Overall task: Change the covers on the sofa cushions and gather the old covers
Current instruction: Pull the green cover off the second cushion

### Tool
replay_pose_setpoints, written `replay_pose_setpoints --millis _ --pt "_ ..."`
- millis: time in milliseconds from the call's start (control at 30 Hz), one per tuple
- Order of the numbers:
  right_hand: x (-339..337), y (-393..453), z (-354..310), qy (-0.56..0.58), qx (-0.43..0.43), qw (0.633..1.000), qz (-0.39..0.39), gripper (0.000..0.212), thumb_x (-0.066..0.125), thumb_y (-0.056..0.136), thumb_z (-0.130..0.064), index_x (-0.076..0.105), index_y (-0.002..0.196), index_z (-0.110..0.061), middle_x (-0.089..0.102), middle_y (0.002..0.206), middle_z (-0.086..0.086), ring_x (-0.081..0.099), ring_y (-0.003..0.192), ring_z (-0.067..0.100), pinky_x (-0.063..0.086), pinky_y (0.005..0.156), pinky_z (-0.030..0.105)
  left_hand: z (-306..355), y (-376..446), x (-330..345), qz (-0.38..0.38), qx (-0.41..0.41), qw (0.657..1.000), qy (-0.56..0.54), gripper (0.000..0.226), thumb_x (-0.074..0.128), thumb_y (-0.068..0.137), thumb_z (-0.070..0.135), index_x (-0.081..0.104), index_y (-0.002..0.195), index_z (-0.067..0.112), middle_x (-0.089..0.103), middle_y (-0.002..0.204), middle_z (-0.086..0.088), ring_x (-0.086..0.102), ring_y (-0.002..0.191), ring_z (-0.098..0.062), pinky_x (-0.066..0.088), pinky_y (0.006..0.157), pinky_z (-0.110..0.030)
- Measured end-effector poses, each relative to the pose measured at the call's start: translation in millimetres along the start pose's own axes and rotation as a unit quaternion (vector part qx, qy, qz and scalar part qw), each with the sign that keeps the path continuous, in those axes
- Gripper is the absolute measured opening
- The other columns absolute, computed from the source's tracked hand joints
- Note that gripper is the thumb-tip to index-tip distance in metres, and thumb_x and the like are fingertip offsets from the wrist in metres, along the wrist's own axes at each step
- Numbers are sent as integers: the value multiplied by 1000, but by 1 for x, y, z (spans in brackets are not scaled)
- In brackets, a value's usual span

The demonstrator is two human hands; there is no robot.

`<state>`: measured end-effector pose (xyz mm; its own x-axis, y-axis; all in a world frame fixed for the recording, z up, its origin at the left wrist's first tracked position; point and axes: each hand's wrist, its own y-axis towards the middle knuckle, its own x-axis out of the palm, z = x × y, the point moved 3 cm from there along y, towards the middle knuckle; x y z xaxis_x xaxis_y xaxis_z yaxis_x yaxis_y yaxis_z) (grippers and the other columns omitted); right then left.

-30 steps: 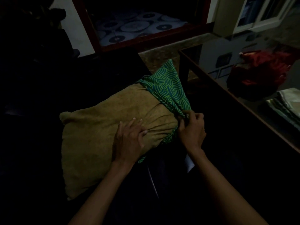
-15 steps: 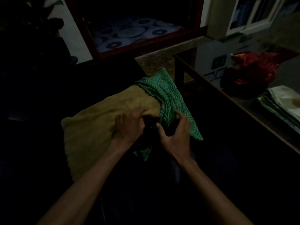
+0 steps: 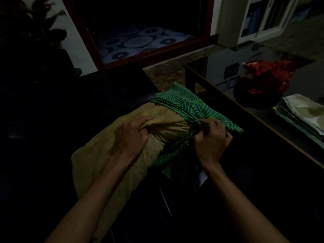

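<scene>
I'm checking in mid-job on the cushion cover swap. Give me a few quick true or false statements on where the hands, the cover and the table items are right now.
1. The left hand grips the tan cushion. True.
2. The green patterned cover is over the whole cushion. False: it covers only the far end; most of the tan fabric is bare.
3. The right hand pinches the bunched edge of the green cover. True.
4. The red cloth lies on the cushion. False: it sits on the glass-topped table to the right.
5. Both hands rest open in the lap. False: each has a grip on fabric.
</scene>
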<state>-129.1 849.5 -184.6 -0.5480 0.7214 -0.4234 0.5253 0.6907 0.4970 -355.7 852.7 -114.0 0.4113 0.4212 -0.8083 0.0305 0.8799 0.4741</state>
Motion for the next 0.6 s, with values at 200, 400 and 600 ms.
replay_pose_setpoints --millis 200,400,600 --pt "-4 -6 17 60 95 991 -69 27 64 79 -9 68 103 -22 62 104 0 62 105 26 45 94 48 17 -16 14 -37 -30 999 12 45 59 78 13 71 115 36 75 106 2 69 95 -27 45 69 -27" --pt "-16 -7 32 62 109 974 -188 37 70 85 -43 57 116 -31 54 114 -4 57 104 19 48 95 45 65 -40 66 -92 120 989 -3 58 71 84 33 58 139 20 51 150 1 40 142 -20 31 118 -45" --pt "-18 1 40 -12 113 984 -140 35 63 90 -54 64 116 -30 49 122 3 51 120 27 42 102 46 55 -49 101 -98 148 984 29 55 78 76 15 67 129 24 57 144 7 46 140 -23 33 114 -52"
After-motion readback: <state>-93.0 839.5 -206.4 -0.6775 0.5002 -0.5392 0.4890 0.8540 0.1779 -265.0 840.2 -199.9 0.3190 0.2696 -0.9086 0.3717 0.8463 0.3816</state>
